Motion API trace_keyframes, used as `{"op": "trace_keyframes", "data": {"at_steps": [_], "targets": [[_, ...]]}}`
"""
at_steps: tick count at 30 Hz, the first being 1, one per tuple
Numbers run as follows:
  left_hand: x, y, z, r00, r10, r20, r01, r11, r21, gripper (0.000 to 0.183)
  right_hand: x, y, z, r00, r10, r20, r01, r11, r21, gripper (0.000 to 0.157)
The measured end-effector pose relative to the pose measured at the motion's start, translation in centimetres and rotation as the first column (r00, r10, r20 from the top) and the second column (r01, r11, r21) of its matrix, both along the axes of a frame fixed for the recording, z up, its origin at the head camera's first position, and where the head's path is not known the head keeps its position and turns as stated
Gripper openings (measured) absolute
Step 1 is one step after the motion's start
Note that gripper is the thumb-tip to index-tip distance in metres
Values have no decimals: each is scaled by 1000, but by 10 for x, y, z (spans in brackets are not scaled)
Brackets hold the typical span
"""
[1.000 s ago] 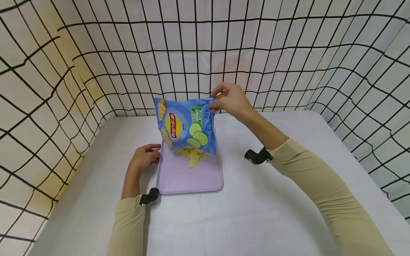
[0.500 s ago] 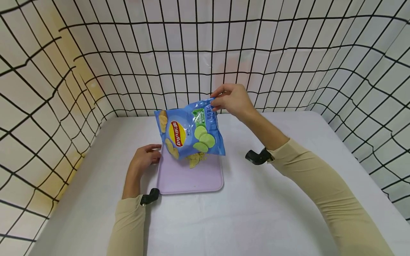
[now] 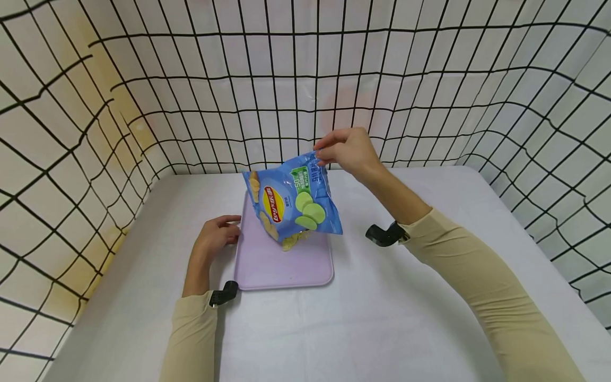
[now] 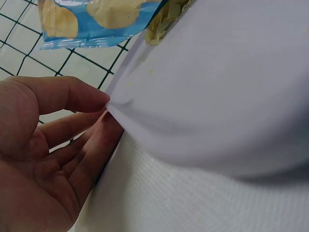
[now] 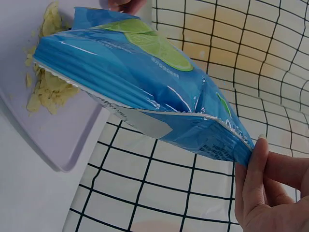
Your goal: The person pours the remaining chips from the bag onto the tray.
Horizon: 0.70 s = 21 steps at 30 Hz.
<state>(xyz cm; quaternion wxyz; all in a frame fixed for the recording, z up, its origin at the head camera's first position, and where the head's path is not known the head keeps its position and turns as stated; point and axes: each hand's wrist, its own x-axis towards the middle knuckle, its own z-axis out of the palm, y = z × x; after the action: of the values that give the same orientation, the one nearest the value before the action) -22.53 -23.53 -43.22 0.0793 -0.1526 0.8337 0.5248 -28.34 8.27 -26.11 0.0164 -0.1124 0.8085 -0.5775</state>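
Note:
My right hand pinches a corner of a blue Lay's chip bag, which hangs tilted over the tray. In the right wrist view the fingertips grip that corner, and the bag slopes down from it. A pile of broken potato chips lies on the lilac tray; in the head view the bag covers most of the chips. At the tray's left edge, my left hand pinches the rim between thumb and finger, shown closely in the left wrist view.
A white cloth covers the table. Black wire grid panels stand at the back and both sides, with the back panel just behind the bag. Tiny crumbs dot the tray in the left wrist view.
The bag has swung to the right and tilted more steeply, its free left end shifting right and down. My right hand has lowered slightly. My left hand stays at the tray.

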Motion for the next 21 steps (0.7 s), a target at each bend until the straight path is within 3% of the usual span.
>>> {"op": "trace_keyframes", "data": {"at_steps": [10, 21], "targets": [[-1, 1, 0, 1000, 13, 21, -13, 1000, 11, 46, -1, -1, 2, 1000, 28, -11, -28, 999, -36, 21], [-2, 0, -1, 999, 18, 31, -18, 1000, 7, 46, 1, -4, 2, 999, -36, -34, 33, 996, -79, 17]]}}
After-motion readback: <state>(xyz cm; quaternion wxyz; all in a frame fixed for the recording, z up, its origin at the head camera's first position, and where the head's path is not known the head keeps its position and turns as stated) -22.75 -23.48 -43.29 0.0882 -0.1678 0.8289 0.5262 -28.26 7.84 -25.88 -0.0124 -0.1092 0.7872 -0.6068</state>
